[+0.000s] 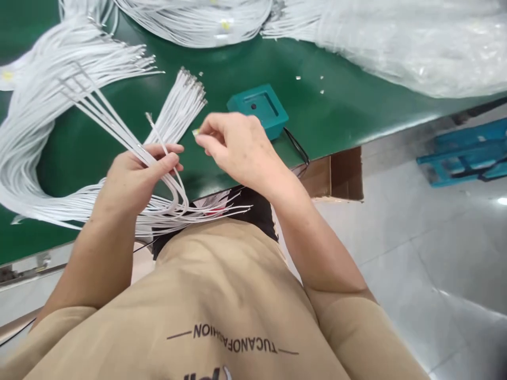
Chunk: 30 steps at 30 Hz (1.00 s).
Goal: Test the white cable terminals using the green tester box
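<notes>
Between the thumb and fingers of my left hand [137, 171] is a small bunch of white cables [114, 124], their ends fanning out to the upper left. One cable bends back past the thumb, its metal-tipped end [149, 118] pointing up. My right hand [237, 148] pinches a tiny white and yellow piece [196, 133], too small to name, apart from the cables. Behind my left hand lies a bundle of white cables [178, 103] with metal-tipped ends. Just beyond my right hand is a teal block [261, 105] with a square recess.
A large pile of white cables [24, 142] curves along the left of the green table [336, 119]. More coiled cables [190, 24] and a clear plastic bag [415, 47] lie at the back. A cardboard box [336, 177] and blue stool [467, 150] stand below the edge.
</notes>
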Tool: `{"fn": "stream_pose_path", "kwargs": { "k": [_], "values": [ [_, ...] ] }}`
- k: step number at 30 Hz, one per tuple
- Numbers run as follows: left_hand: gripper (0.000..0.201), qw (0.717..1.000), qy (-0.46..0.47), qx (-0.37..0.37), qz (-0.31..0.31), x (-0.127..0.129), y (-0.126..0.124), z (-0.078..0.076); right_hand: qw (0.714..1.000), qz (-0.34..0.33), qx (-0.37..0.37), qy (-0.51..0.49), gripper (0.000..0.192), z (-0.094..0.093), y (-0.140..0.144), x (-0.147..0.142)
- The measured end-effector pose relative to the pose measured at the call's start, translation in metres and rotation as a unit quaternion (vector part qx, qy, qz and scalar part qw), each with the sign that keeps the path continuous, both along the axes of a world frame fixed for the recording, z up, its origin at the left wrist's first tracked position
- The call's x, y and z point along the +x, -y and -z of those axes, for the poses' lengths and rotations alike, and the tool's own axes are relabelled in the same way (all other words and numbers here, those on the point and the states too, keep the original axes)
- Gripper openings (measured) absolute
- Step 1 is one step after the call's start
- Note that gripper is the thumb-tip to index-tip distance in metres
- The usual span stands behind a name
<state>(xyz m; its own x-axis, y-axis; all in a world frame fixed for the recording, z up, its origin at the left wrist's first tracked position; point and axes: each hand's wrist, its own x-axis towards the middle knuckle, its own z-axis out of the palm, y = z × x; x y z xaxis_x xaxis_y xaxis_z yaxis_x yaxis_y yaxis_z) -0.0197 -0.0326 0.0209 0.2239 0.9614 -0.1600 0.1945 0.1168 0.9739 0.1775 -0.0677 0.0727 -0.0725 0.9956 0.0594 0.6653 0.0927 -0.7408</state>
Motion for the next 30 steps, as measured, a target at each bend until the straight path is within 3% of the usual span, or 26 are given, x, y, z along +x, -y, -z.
{"fn": "stream_pose_path", "kwargs": {
  "k": [7, 14, 21, 30],
  "values": [
    [0.022, 0.998, 0.017, 0.060, 0.025, 0.010, 0.027, 0.003, 0.990, 0.000, 0.006, -0.141, 0.024, 0.019, 0.008, -0.017],
    [0.031, 0.994, 0.078, -0.030, 0.067, 0.010, 0.030, 0.006, 0.959, 0.037, 0.000, -0.280, 0.017, 0.045, 0.003, -0.021],
    [0.033, 0.988, 0.147, -0.049, 0.027, 0.016, 0.017, 0.002, 0.918, 0.021, -0.067, -0.389, 0.019, 0.043, -0.006, -0.026],
    [0.034, 0.990, 0.133, -0.053, 0.016, 0.022, -0.001, -0.001, 0.902, 0.079, -0.089, -0.416, 0.017, 0.040, -0.033, -0.027]
  ]
}}
